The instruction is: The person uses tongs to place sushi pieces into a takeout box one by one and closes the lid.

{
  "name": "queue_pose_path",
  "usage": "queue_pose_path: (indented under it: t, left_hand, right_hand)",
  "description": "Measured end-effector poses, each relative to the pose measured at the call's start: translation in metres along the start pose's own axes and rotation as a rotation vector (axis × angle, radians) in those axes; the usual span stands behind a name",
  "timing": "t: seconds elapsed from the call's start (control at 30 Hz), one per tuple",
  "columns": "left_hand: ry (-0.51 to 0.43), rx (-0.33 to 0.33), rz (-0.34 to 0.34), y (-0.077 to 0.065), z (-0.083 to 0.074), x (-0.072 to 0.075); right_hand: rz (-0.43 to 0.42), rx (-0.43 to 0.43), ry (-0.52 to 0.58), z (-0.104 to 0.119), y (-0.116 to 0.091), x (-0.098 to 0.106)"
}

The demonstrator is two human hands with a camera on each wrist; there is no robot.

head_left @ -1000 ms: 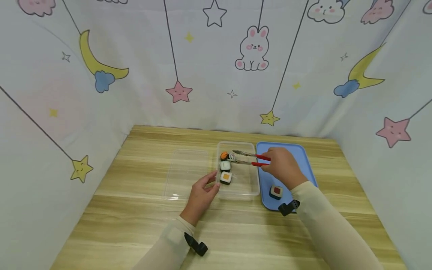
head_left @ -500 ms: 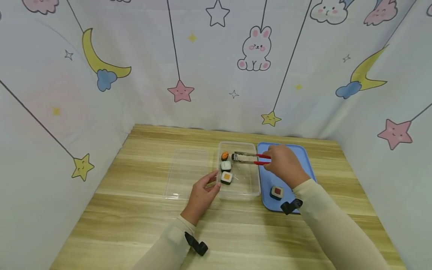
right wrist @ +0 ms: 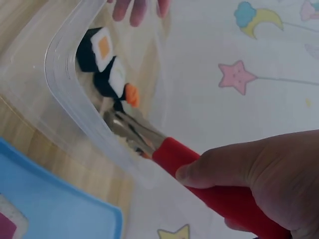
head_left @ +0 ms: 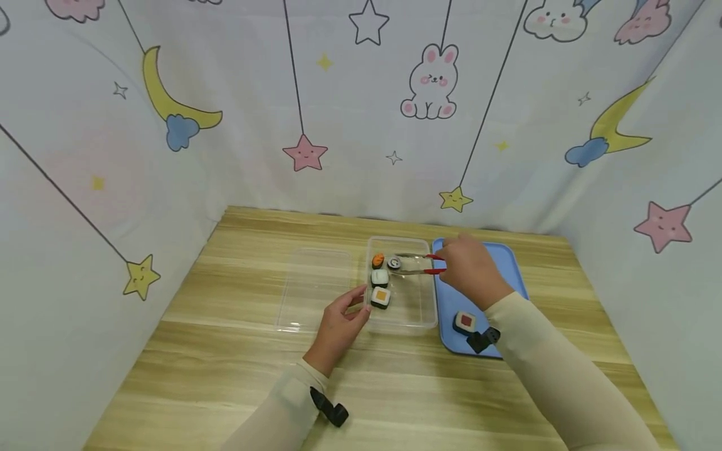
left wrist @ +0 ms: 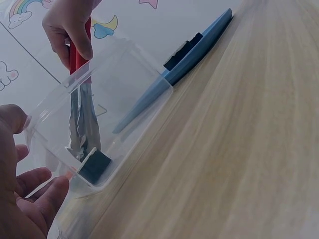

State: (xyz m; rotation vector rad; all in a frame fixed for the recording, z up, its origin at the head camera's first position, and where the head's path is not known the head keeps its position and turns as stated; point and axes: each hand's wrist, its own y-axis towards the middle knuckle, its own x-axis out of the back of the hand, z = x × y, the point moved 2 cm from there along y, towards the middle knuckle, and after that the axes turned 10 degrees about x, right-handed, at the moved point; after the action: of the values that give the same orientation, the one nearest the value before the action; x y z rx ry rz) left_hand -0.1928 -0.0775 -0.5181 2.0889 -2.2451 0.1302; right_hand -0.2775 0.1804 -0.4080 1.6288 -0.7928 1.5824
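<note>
My right hand (head_left: 470,266) grips red-handled metal tongs (right wrist: 199,181) that reach from the right into a clear plastic container (head_left: 414,307). The tong tips are right at a small round sushi roll (head_left: 393,262) on the container's floor. Along the container's left side sit an orange-topped sushi piece (head_left: 378,260), a white-topped one (head_left: 380,278) and a square one with a yellow centre (head_left: 380,297). My left hand (head_left: 336,329) touches the container's left wall, fingers relaxed; in the left wrist view one finger lies at the rim.
A blue tray (head_left: 451,294) lies right of the container, with a red-centred square sushi piece (head_left: 465,322) near its front. A clear plastic lid (head_left: 316,288) lies flat to the left. White patterned curtain (head_left: 361,188) encloses the wooden table (head_left: 225,300).
The round sushi roll has shifted slightly right, away from the orange-topped piece, tipping and then showing its round face upward. The tongs moved with it a little. My left hand stays at the container.
</note>
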Motion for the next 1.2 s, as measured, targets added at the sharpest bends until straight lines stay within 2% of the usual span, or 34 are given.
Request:
queue_pose_path:
  t: [0.1,0.2,0.37,0.47,0.6,0.73,0.87,1.03,1.2]
  left_hand:
    - [0.004,0.005,-0.009,0.000,0.002,-0.002]
    - [0.017,0.013,-0.020,0.002,0.005,-0.005]
    - [0.023,0.023,-0.025,0.002,0.007,-0.007]
    - [0.019,0.035,-0.028,0.001,0.009,-0.007]
    - [0.009,0.029,-0.028,0.000,0.008,-0.006]
    - [-0.001,0.009,-0.023,0.000,0.005,-0.005]
    - [-0.004,0.006,-0.020,0.002,0.004,-0.003]
    - [-0.004,-0.005,-0.015,0.001,0.003,-0.003]
    - [-0.006,-0.022,-0.016,0.000,0.001,-0.005]
  right_hand:
    - [-0.021,-0.034,0.082,-0.008,-0.011,0.003]
    - [-0.062,-0.095,0.211,-0.021,-0.034,0.010]
    - [-0.196,-0.184,0.349,-0.047,-0.099,0.014]
    - [-0.263,-0.218,0.346,-0.061,-0.142,0.004]
    - [-0.223,-0.272,0.364,-0.077,-0.192,-0.016]
    - [-0.160,-0.312,0.386,-0.083,-0.228,-0.035]
    - [-0.152,-0.324,0.384,-0.083,-0.244,-0.050]
    - [-0.212,-0.307,0.356,-0.082,-0.249,-0.061]
    - [-0.300,-0.294,0.358,-0.082,-0.253,-0.060]
